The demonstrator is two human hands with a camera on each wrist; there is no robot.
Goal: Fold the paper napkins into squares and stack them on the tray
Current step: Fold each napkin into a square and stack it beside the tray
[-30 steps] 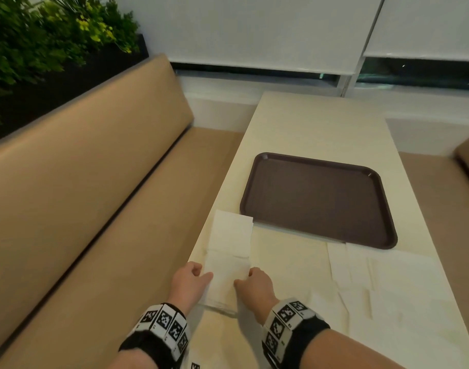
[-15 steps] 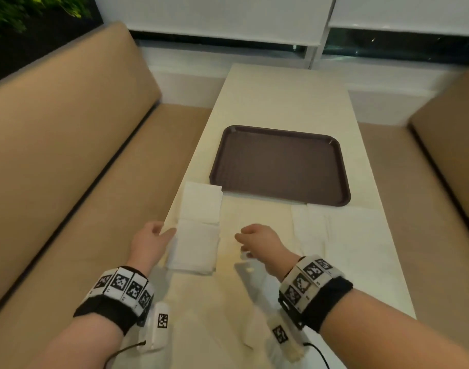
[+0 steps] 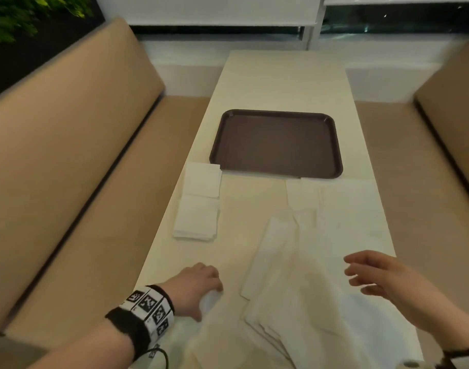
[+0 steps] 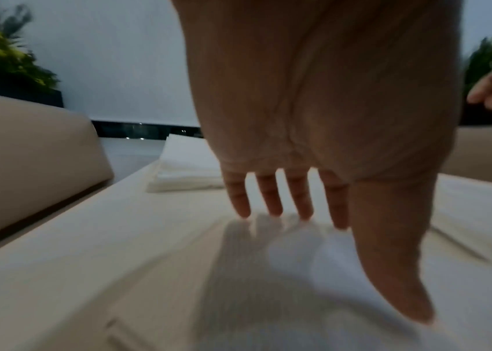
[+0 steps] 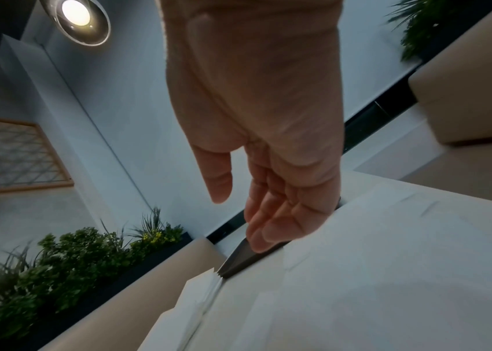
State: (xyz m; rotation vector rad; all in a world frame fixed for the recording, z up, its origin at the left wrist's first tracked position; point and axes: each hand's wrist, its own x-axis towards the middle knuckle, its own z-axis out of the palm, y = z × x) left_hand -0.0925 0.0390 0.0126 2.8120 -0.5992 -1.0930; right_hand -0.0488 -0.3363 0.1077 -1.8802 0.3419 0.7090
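Note:
The brown tray (image 3: pixel 276 145) lies bare in the middle of the table. Left of its near corner sit two piles of folded white napkins (image 3: pixel 198 206), also in the left wrist view (image 4: pixel 184 163) and right wrist view (image 5: pixel 196 299). Unfolded napkins (image 3: pixel 334 222) cover the near right of the table. My left hand (image 3: pixel 213 284) rests straight fingertips (image 4: pixel 268 211) on the corner of a loose napkin (image 3: pixel 228 328) by the near edge, thumb apart. My right hand (image 3: pixel 361 272) hovers over the loose napkins, fingers relaxed (image 5: pixel 257 237), holding nothing.
Tan bench seats (image 3: pixel 81 169) run along both sides of the narrow cream table (image 3: pixel 281 81). A long half-folded strip of napkin (image 3: pixel 270 257) lies between my hands. Plants (image 3: pixel 12 20) stand behind the left bench. A window wall closes the far end.
Both hands have left the folded pile and drawn back toward me. The left came down on a loose napkin; the right swung out to the right.

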